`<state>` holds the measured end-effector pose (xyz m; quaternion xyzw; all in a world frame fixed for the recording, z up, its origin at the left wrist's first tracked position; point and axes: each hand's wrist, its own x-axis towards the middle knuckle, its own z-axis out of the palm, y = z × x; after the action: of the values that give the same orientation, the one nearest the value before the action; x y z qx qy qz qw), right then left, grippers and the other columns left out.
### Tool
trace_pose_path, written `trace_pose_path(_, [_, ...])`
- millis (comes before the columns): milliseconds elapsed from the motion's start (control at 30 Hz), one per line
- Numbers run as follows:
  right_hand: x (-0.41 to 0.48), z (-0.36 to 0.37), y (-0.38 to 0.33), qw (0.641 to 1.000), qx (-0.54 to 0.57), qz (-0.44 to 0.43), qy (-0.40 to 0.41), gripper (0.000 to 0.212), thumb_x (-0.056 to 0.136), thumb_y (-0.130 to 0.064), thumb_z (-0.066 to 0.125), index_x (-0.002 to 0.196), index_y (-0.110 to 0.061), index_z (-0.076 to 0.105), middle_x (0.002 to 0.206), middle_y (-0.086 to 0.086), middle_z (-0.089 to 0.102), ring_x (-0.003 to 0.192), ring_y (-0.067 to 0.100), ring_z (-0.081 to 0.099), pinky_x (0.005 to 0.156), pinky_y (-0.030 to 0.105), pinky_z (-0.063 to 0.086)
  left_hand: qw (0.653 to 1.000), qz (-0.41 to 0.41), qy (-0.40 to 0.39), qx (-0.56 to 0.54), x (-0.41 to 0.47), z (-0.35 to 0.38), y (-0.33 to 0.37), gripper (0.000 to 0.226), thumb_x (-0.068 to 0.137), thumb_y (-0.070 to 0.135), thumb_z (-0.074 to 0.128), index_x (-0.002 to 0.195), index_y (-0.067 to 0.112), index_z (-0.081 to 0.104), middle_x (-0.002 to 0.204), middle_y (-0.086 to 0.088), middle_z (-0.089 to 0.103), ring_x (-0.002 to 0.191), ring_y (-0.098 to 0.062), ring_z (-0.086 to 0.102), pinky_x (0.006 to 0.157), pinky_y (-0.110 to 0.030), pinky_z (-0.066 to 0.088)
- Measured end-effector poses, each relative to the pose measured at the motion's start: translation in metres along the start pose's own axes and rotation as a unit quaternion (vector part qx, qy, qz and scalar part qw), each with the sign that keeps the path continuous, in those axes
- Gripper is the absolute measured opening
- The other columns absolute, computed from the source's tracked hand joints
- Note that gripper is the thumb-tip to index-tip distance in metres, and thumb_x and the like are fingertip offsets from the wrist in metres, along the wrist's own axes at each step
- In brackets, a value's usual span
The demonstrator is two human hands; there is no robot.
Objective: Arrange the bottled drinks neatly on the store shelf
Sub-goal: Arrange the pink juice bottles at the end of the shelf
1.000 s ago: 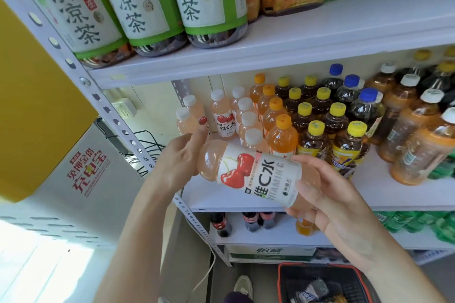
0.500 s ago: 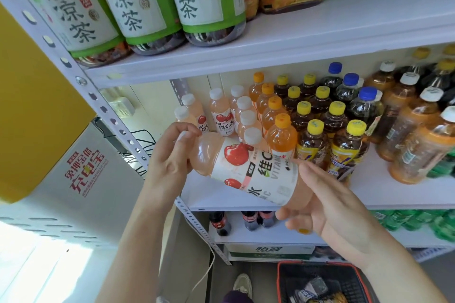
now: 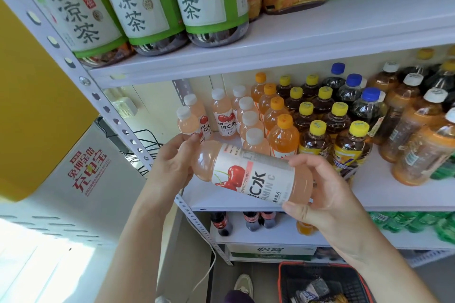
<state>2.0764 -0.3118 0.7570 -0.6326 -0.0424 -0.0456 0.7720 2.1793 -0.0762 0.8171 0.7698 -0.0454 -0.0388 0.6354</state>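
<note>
Before the middle shelf [image 3: 394, 195]: one cherry bottle [image 3: 251, 177], pale pink drink inside.
Held sideways; left hand [image 3: 172, 167] curls round its neck end, right hand [image 3: 327, 194] clasps its base; matching bottles [image 3: 222, 118] stand behind.

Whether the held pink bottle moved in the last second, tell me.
Yes. The pink bottle has rolled about its long axis, its lettering turning downward, yet it stays level with the front edge of the middle shelf.
</note>
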Motion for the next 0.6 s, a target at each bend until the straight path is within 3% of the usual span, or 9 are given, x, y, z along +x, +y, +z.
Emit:
trace_pose_path(100, [0.004, 0.003, 0.002, 1.000, -0.022, 0.001, 0.004, 0.063, 0.065, -0.004, 0.079, 0.118, -0.031, 0.058, 0.115, -0.005, 0.065, 0.105, 0.012, 0.063, 0.080, 0.021, 0.052, 0.999, 0.038, 0.029, -0.009, -0.002, 0.001, -0.001, 0.029, 0.102, 0.026, 0.050, 0.076, 0.023, 0.063, 0.054, 0.015, 0.052, 0.044, -0.002, 0.043, 0.042, -0.011, 0.033])
trace_pose_path(200, [0.010, 0.009, 0.008, 0.992, -0.123, 0.008, -0.003, 0.072, 0.071, 0.000, 0.081, 0.121, -0.045, 0.056, 0.120, -0.015, 0.062, 0.111, 0.006, 0.060, 0.080, 0.019, 0.053, 0.994, 0.090, 0.049, 0.032, 0.001, -0.004, 0.004, 0.026, 0.100, 0.028, 0.052, 0.083, 0.011, 0.062, 0.057, 0.012, 0.059, 0.049, -0.004, 0.050, 0.049, -0.015, 0.039])
trace_pose_path(267, [0.012, 0.013, 0.014, 0.977, -0.213, 0.001, 0.004, 0.071, 0.076, -0.003, 0.080, 0.122, -0.051, 0.053, 0.125, -0.023, 0.057, 0.117, 0.002, 0.055, 0.084, 0.016, 0.052, 0.987, 0.119, 0.051, 0.094, 0.004, -0.009, 0.006, 0.031, 0.094, 0.042, 0.057, 0.087, 0.013, 0.064, 0.061, 0.002, 0.059, 0.052, -0.011, 0.048, 0.052, -0.024, 0.039])
trace_pose_path(367, [0.017, 0.012, 0.020, 0.935, -0.353, -0.043, 0.023, 0.059, 0.086, -0.015, 0.072, 0.123, -0.053, 0.046, 0.124, -0.037, 0.049, 0.117, -0.008, 0.047, 0.090, 0.007, 0.042, 0.944, 0.148, 0.082, 0.283, 0.008, -0.012, 0.003, 0.030, 0.090, 0.057, 0.057, 0.087, 0.028, 0.062, 0.060, 0.007, 0.064, 0.054, -0.012, 0.056, 0.052, -0.029, 0.042])
trace_pose_path(467, [0.026, 0.006, 0.024, 0.885, -0.457, -0.075, 0.047, 0.049, 0.088, -0.015, 0.068, 0.131, -0.032, 0.052, 0.126, -0.019, 0.054, 0.115, 0.003, 0.049, 0.093, 0.017, 0.038, 0.897, 0.151, 0.117, 0.399, 0.019, -0.005, -0.003, 0.036, 0.083, 0.063, 0.056, 0.095, 0.030, 0.064, 0.069, 0.003, 0.068, 0.067, -0.022, 0.063, 0.061, -0.033, 0.050])
trace_pose_path(600, [0.044, 0.006, 0.023, 0.840, -0.527, -0.111, 0.062, 0.044, 0.085, -0.008, 0.070, 0.127, -0.014, 0.059, 0.123, 0.001, 0.060, 0.112, 0.023, 0.055, 0.092, 0.029, 0.043, 0.900, 0.090, 0.121, 0.410, 0.061, 0.006, -0.021, 0.040, 0.083, 0.060, 0.063, 0.105, 0.027, 0.066, 0.088, -0.002, 0.072, 0.081, -0.028, 0.066, 0.064, -0.030, 0.045])
